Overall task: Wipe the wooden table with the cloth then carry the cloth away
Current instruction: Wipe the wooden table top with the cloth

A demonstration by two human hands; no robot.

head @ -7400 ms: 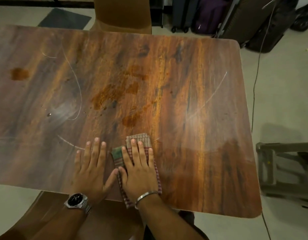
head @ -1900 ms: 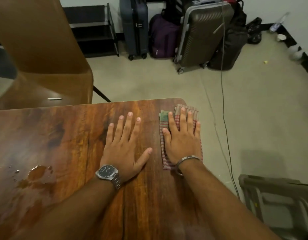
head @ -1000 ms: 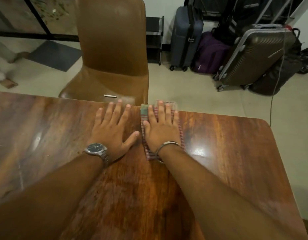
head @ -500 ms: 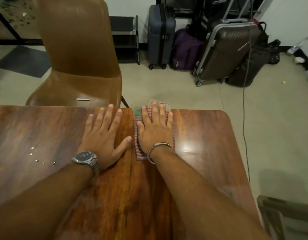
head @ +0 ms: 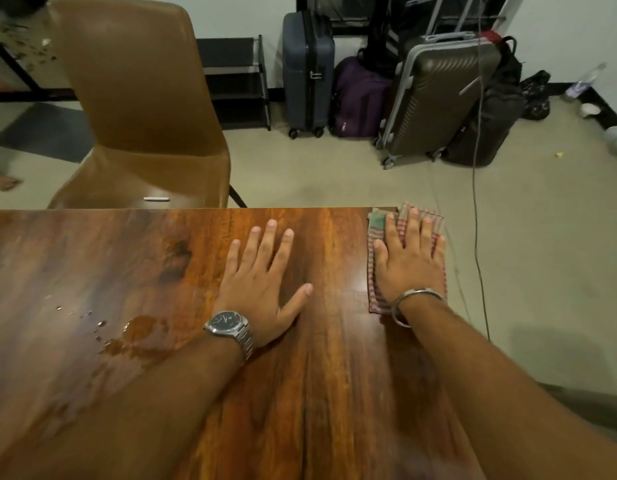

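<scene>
The right hand [head: 409, 259] lies flat, fingers spread, pressing the striped cloth [head: 374, 271] onto the far right corner of the wooden bench [head: 317, 393]; the cloth's far and right margins hang just past the bench edges under the fingertips. The left hand [head: 262, 285] rests palm down with fingers apart on bare wood, well to the left of the cloth, gripping nothing. Left of that hand's wrist sits a small puddle [head: 140, 332] with scattered droplets. Beyond the fingertips stands a brown chair [head: 137, 98], close against the far edge. To the right of the right hand is open floor [head: 542, 254], crossed by a thin cable [head: 475, 202].
</scene>
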